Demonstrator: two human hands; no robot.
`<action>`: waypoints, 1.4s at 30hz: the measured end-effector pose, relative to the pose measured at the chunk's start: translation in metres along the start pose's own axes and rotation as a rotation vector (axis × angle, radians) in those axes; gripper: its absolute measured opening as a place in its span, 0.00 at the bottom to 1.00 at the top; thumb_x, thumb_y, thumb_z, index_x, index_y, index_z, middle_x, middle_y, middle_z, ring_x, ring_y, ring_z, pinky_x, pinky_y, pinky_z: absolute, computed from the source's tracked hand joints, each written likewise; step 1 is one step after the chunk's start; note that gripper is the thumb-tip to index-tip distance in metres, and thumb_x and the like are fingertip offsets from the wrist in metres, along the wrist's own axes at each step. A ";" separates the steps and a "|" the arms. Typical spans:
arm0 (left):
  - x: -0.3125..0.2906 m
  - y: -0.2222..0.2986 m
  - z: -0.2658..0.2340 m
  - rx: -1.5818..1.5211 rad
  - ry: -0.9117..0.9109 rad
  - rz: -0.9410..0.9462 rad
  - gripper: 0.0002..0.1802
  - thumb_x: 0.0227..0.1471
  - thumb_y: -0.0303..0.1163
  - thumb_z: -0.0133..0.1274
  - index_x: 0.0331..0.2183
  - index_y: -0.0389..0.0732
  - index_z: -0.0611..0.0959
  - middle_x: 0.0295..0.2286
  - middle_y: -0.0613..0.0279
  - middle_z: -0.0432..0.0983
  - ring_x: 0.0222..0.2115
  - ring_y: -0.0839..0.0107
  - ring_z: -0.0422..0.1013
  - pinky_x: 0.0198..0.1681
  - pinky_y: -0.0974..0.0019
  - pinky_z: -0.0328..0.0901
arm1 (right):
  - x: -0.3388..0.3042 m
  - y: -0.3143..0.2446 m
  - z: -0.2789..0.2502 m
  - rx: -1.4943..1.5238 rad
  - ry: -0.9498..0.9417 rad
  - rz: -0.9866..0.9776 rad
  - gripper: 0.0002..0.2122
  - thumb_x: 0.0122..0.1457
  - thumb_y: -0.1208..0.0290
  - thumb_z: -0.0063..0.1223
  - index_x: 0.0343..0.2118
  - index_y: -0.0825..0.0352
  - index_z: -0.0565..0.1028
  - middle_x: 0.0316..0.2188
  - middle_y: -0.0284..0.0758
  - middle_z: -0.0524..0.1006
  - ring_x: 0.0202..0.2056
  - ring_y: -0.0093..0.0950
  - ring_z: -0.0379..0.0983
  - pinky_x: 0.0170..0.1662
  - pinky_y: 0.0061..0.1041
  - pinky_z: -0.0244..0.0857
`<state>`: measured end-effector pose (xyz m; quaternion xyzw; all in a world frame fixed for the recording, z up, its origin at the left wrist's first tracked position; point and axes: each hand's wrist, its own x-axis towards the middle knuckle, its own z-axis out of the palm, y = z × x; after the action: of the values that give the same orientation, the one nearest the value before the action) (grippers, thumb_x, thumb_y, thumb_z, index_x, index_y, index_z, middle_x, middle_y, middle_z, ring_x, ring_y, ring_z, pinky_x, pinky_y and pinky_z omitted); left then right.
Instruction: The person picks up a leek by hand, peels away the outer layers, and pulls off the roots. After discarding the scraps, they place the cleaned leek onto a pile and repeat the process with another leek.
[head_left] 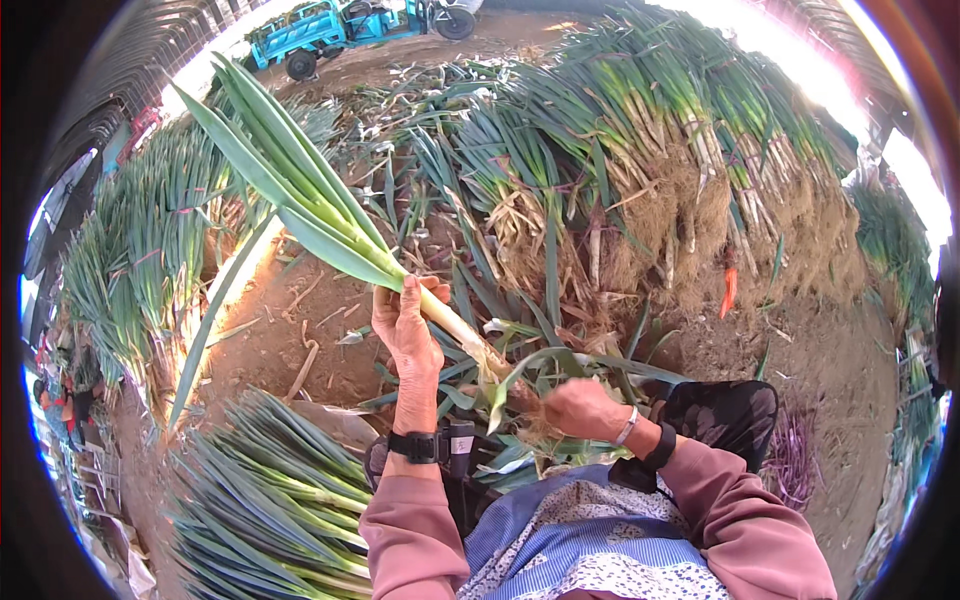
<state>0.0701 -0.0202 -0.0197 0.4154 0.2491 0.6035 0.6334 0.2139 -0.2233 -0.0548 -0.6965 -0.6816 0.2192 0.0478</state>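
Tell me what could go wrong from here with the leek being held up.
The leek is gripped partway along by the left hand, so its long unsupported leaves might bend or crease. The right hand is beside the root end, where a loose leaf strip could get in its way. The left sleeve might brush the leek pile.

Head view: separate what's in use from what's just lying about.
In use:
long leafy stalk, gripped by the left hand;
right hand, curled at its root end;
stalk pile at lower left, probably part of the work.

Apparently just about:
orange-red strip below the bundled stalks;
blue three-wheeled vehicle at the back.
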 end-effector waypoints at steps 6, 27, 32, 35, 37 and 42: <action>-0.010 -0.008 0.019 -0.045 -0.042 0.031 0.11 0.55 0.30 0.50 0.38 0.35 0.71 0.27 0.54 0.76 0.25 0.64 0.75 0.31 0.62 0.73 | 0.067 -0.051 -0.052 0.314 0.808 -0.134 0.02 0.49 0.76 0.50 0.27 0.66 0.73 0.25 0.41 0.72 0.28 0.43 0.71 0.30 0.38 0.66; -0.017 -0.011 0.029 -0.226 0.001 -0.050 0.15 0.53 0.33 0.53 0.40 0.36 0.71 0.27 0.53 0.76 0.27 0.64 0.75 0.35 0.61 0.72 | 0.095 -0.042 -0.038 0.139 0.847 0.041 0.04 0.44 0.76 0.54 0.26 0.67 0.74 0.23 0.40 0.73 0.26 0.42 0.72 0.29 0.35 0.66; -0.015 -0.006 0.021 -0.323 -0.068 -0.163 0.16 0.56 0.38 0.49 0.38 0.35 0.71 0.30 0.52 0.77 0.38 0.57 0.74 0.42 0.57 0.68 | 0.095 -0.040 -0.039 0.452 0.811 0.114 0.03 0.44 0.78 0.52 0.24 0.69 0.73 0.15 0.36 0.70 0.21 0.34 0.71 0.25 0.29 0.64; -0.007 -0.007 0.008 -0.417 -0.097 -0.194 0.17 0.56 0.42 0.48 0.38 0.36 0.72 0.27 0.56 0.75 0.36 0.59 0.73 0.46 0.55 0.65 | 0.086 -0.042 -0.038 1.676 0.437 0.282 0.04 0.50 0.78 0.50 0.20 0.68 0.71 0.13 0.26 0.65 0.17 0.19 0.64 0.17 0.21 0.55; -0.006 -0.007 0.009 -0.511 -0.109 -0.236 0.19 0.56 0.44 0.48 0.37 0.36 0.72 0.22 0.61 0.70 0.27 0.65 0.71 0.40 0.58 0.66 | 0.082 -0.040 -0.032 1.791 0.373 0.322 0.04 0.49 0.78 0.50 0.19 0.67 0.71 0.14 0.27 0.66 0.15 0.20 0.62 0.17 0.22 0.55; -0.009 -0.001 0.009 -0.539 -0.183 -0.305 0.19 0.55 0.45 0.49 0.37 0.38 0.73 0.19 0.65 0.66 0.18 0.73 0.62 0.24 0.65 0.60 | 0.079 -0.018 -0.008 2.144 0.327 0.485 0.04 0.47 0.78 0.50 0.20 0.64 0.69 0.18 0.29 0.68 0.20 0.22 0.64 0.20 0.22 0.55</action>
<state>0.0765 -0.0307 -0.0179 0.2431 0.0817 0.5060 0.8235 0.1987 -0.1437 -0.0598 -0.4298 0.0300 0.6040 0.6705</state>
